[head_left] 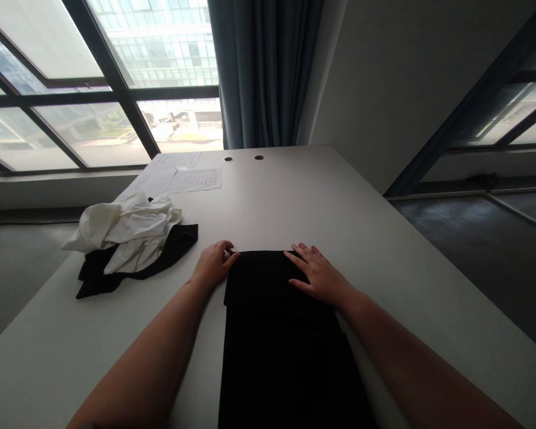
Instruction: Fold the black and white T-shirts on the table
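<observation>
A black cloth (290, 363) lies flat on the white table (277, 202), running from the near edge of the view to the middle, its far end folded over in a band. At the band's far left corner is my left hand (213, 262), thumb on the cloth's edge and fingers curled beside it; whether they pinch any fabric is hard to see. My right hand (317, 275) rests with spread fingers on the band's far right part, palm down.
Left of the cloth lies a crumpled white garment (138, 229) together with a black piece of fabric (178, 250). Papers (199, 179) are at the table's far left, near two round holes. Windows and a blue curtain (268, 71) stand behind.
</observation>
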`<state>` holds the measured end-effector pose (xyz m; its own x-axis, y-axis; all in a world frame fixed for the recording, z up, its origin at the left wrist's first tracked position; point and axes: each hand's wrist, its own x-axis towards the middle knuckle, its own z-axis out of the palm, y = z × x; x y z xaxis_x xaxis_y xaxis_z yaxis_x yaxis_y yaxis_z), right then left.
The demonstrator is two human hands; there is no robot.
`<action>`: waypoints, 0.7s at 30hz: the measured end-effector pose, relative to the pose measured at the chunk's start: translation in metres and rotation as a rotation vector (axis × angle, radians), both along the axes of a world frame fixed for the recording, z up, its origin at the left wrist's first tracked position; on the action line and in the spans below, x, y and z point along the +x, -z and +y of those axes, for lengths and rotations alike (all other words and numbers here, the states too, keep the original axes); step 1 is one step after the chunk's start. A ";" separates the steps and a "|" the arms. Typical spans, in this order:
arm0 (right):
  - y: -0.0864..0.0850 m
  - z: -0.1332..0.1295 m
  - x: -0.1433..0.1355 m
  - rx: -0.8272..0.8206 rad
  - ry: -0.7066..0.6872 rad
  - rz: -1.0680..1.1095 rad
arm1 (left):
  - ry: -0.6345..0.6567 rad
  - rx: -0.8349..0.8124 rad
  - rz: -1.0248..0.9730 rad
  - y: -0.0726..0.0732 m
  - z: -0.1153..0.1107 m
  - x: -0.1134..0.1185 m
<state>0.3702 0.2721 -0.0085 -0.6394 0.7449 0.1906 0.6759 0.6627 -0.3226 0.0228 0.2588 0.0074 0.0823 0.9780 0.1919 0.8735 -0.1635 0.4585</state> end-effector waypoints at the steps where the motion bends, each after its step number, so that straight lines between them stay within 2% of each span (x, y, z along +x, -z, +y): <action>1: 0.003 0.003 0.002 -0.026 -0.006 -0.019 | 0.022 0.043 0.029 -0.005 -0.004 0.004; 3: 0.007 0.010 0.008 -0.063 -0.017 -0.028 | 0.134 0.126 0.090 -0.013 -0.016 0.018; 5: 0.009 0.017 0.014 -0.084 -0.021 -0.015 | 0.340 0.149 0.149 -0.015 -0.030 0.037; 7: 0.010 0.022 0.020 -0.103 -0.011 0.003 | 0.512 0.119 0.209 -0.011 -0.043 0.056; 8: 0.010 0.023 0.022 -0.112 -0.003 0.012 | 0.548 0.097 0.235 -0.007 -0.048 0.064; 13: 0.009 0.023 0.025 -0.159 0.009 0.022 | 0.488 0.010 0.279 0.006 -0.057 0.077; 21: 0.004 0.023 0.023 -0.146 0.007 0.003 | 0.242 -0.003 0.240 0.012 -0.056 0.080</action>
